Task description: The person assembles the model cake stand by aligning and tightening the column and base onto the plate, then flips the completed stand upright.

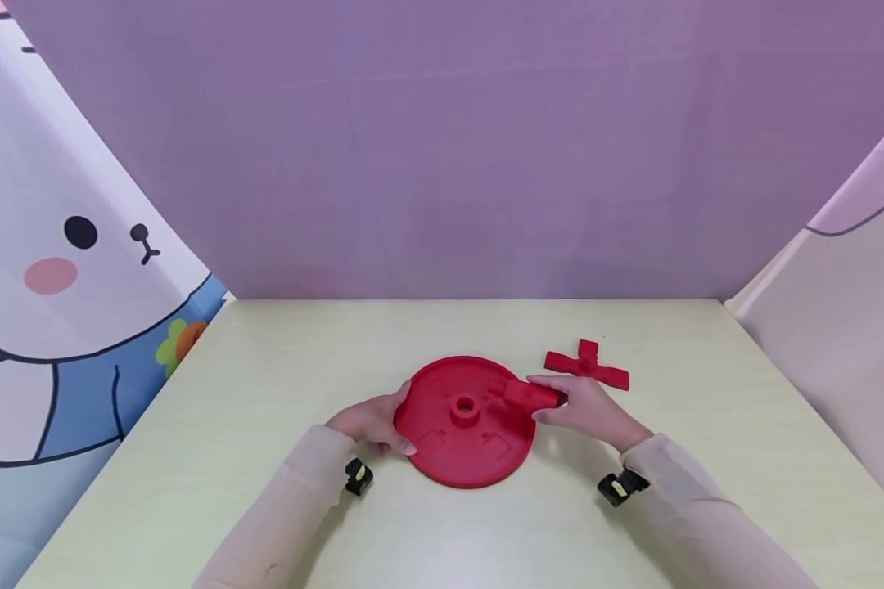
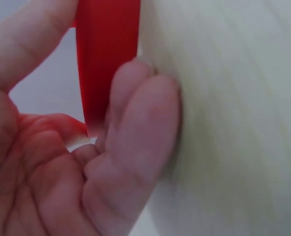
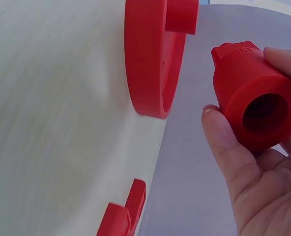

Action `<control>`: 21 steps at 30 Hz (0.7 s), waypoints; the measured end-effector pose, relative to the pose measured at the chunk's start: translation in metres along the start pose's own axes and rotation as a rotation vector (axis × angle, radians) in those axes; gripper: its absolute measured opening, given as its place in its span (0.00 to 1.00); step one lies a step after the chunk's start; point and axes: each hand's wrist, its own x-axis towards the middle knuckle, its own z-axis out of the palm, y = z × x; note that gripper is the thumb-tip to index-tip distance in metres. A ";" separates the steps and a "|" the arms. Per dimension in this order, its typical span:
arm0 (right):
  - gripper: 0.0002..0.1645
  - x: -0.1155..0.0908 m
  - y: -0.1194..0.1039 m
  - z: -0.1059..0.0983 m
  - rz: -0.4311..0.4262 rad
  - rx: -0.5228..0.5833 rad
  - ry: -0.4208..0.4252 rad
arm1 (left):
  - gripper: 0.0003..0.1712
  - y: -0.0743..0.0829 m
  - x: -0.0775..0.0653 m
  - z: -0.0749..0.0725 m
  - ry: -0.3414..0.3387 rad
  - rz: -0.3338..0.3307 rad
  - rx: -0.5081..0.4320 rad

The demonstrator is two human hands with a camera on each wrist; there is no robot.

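A red round plastic base with a short hollow hub at its centre lies on the table. At its left edge my left hand grips the rim; in the left wrist view, curled fingers lie against the outside of the red rim. My right hand pinches a red hollow cylinder over the base's right part. The right wrist view shows the cylinder held in the air, apart from the base, its round open end towards the wrist and a narrower stub at the far end.
Behind my right hand, a red cross-shaped piece with flat arms lies on the table. The pale table ends at a purple backdrop. A printed cartoon cloth hangs at the left, and another light cloth at the right.
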 end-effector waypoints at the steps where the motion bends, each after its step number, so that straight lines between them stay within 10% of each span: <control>1: 0.34 0.001 0.000 0.002 -0.008 0.006 -0.004 | 0.64 0.000 0.000 0.000 0.001 -0.001 0.001; 21: 0.33 0.024 -0.023 0.012 -0.031 -0.075 -0.102 | 0.65 -0.002 0.003 0.002 0.017 -0.015 -0.002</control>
